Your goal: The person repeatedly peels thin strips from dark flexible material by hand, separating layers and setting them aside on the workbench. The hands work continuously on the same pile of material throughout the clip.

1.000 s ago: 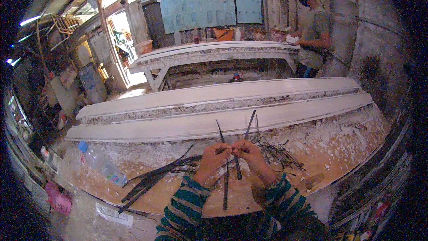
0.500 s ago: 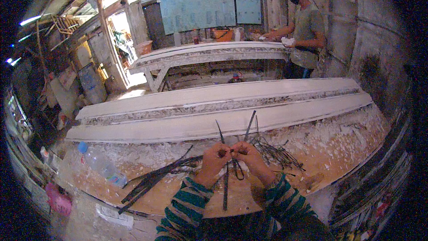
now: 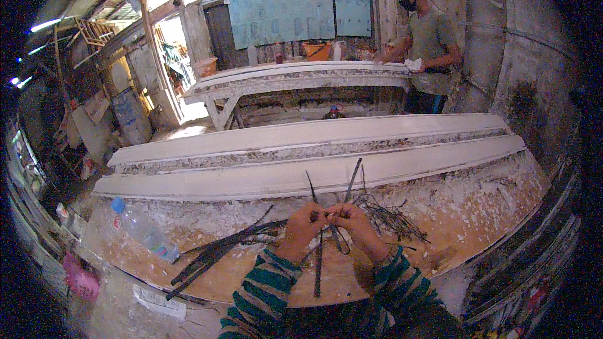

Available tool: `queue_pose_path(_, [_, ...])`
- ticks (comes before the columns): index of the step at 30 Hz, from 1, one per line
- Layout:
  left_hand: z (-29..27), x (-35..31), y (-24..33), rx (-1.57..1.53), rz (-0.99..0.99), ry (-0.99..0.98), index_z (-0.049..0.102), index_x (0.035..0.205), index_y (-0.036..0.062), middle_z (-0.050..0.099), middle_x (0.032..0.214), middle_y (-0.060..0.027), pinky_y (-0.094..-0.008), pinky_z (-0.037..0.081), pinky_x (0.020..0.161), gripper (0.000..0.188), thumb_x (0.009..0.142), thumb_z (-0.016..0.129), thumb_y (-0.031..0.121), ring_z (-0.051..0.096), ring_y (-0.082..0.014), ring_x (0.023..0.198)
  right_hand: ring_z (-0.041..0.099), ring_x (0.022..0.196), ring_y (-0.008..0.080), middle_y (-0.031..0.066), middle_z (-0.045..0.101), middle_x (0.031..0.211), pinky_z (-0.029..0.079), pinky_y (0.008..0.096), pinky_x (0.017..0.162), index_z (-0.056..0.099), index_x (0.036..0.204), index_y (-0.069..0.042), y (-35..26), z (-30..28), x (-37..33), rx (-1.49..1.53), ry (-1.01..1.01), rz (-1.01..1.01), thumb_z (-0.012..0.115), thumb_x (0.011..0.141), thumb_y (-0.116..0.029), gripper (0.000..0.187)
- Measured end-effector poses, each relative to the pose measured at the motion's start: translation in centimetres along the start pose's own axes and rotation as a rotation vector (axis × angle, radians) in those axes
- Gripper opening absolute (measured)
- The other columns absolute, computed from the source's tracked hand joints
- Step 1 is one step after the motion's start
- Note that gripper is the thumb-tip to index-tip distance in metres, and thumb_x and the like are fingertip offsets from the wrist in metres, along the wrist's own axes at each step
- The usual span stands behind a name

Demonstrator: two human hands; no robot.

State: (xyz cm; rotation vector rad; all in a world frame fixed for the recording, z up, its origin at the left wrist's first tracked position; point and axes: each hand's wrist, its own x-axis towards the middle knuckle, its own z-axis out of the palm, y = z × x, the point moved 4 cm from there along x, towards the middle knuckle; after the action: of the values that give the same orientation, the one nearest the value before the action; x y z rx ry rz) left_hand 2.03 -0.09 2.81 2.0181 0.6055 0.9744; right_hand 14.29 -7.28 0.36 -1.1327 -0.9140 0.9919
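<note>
My left hand (image 3: 304, 227) and my right hand (image 3: 355, 226) meet above the near edge of the table, fingertips pinched together. Both grip dark flat strips (image 3: 318, 263), whose ends stick up beyond the fingers and hang down below; one makes a small loop under the right hand. Where the strips cross is hidden by my fingers. Left of my left hand lies a bundle of longer dark strips (image 3: 220, 251). Beyond my right hand is a tangle of thin dark strips (image 3: 392, 218).
Two long white plaster-like mouldings (image 3: 301, 176) stretch across the table (image 3: 251, 285). A clear plastic bottle (image 3: 143, 233) with a blue cap lies at left. Behind, a person (image 3: 433, 37) works at a second white-topped bench (image 3: 295, 80) holding an orange tub (image 3: 316, 51). White flakes litter the tabletop.
My hands stay nearly in place, still pinching the strips; the loop below has shifted slightly right. At the far bench, the person's arms have moved and the head is bent lower.
</note>
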Motion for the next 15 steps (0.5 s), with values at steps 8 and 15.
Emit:
queue_pose_path(8, [-0.9,0.5,-1.2,0.152,0.041,0.062,0.055,0.079,0.0045,0.058,0.069,-0.0112,-0.0311,0.046,0.057,0.013,0.074,0.061,0.014,0.059,-0.0212,0.063,0.056,0.078,0.0123,0.004,0.061,0.087,0.044,0.0244,0.074,0.059,0.099,-0.003,-0.7,0.3,-0.1,-0.125,-0.03,0.023,0.06,0.078,-0.008,0.022])
queue_pose_path(15, [-0.7,0.9,-1.8,-0.153,0.032,0.029,0.056,0.08,0.0032,0.06,0.074,-0.004,-0.0244,0.046,0.06,0.009,0.076,0.061,0.008,0.057,-0.011,0.067,0.055,0.078,0.0122,0.0039,0.059,0.086,0.045,0.0253,0.071,0.057,0.101,-0.004,0.9,-0.4,0.6,-0.137,0.0,-0.042,0.062,0.076,-0.008,0.026])
